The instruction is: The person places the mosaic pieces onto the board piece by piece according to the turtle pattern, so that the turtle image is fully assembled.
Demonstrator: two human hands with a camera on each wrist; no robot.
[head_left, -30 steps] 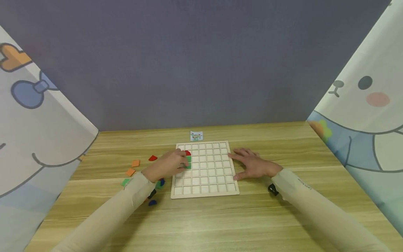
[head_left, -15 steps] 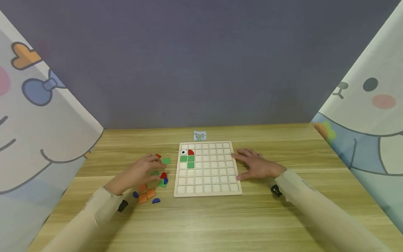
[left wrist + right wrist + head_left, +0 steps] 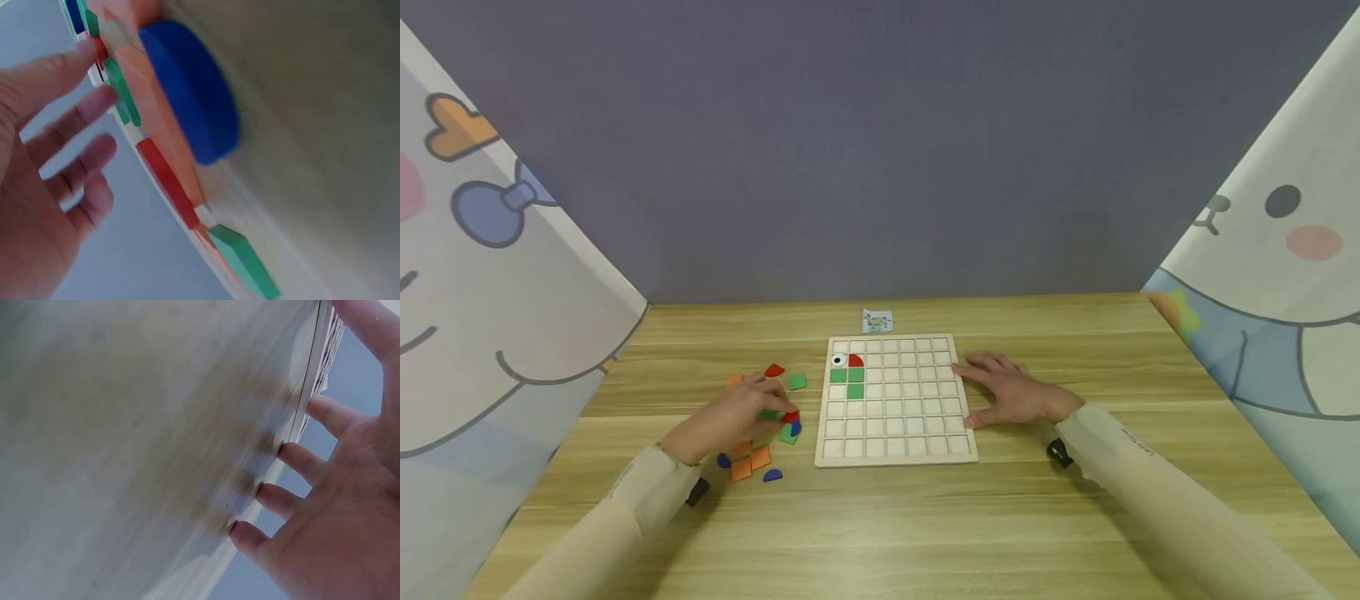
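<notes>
My left hand (image 3: 730,418) is low over loose pieces left of the board, fingertips at a red curved piece (image 3: 792,417). In the left wrist view its fingers are loosely bent, one tip at the red piece (image 3: 100,52) near a green piece (image 3: 123,94). My right hand (image 3: 1017,393) lies spread on the table, thumb and index finger at the right rim of the wooden grid board (image 3: 895,462). In the board's upper left sit a white eye piece (image 3: 838,360), a red quarter-round piece (image 3: 855,361) and green squares (image 3: 855,391).
Around the left hand lie orange squares (image 3: 761,456), blue half-round pieces (image 3: 772,475), a green square (image 3: 797,381) and another red piece (image 3: 774,370). Behind the board is a small picture card (image 3: 877,321). A grey wall (image 3: 880,167) stands at the table's back edge.
My left hand has left the board's green squares, gone left to the loose pieces, and come down to the red piece. The eye piece shows now. My right hand has stayed by the board.
</notes>
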